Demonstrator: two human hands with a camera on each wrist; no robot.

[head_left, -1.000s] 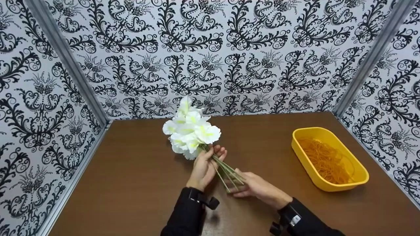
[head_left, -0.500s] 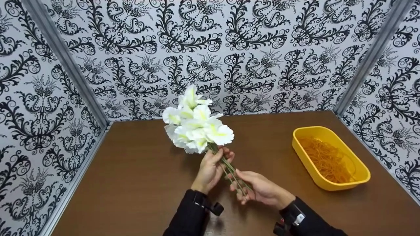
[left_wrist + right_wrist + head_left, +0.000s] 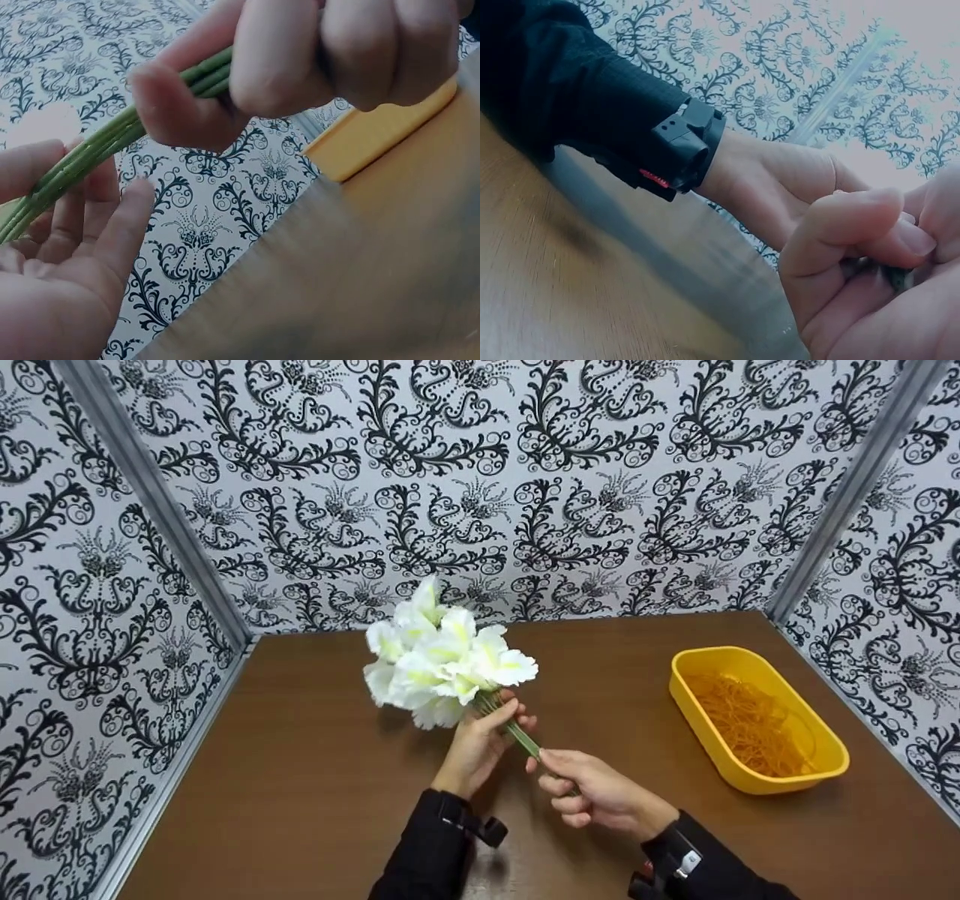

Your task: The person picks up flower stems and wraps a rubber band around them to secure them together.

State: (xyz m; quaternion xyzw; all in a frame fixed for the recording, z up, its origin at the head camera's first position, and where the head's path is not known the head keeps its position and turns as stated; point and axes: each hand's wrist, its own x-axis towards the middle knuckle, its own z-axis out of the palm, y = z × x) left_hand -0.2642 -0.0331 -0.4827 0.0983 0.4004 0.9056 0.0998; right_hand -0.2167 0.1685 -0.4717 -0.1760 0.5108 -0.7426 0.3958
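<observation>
A bunch of white flowers (image 3: 450, 660) with yellow-green centres is held above the table, its heads tilted to the far left. Just below the blossoms, my left hand (image 3: 476, 742) grips the green stems (image 3: 90, 154) between thumb and fingers. Lower down, my right hand (image 3: 600, 791) has its fingers curled round the stem ends, which now lie gathered close together. In the right wrist view the right hand (image 3: 855, 277) hides most of the stems, and only a dark bit shows inside the fist.
On the right of the brown table (image 3: 315, 780) stands a yellow tub (image 3: 697, 727) with a tangle of orange rubber bands (image 3: 750, 727) in it. Patterned panels (image 3: 465, 495) wall the table at the back and both sides.
The loose, spread stem ends have come together inside my right hand, whose fingers have curled round them. The flower heads rose and shifted right, then dipped slightly.
</observation>
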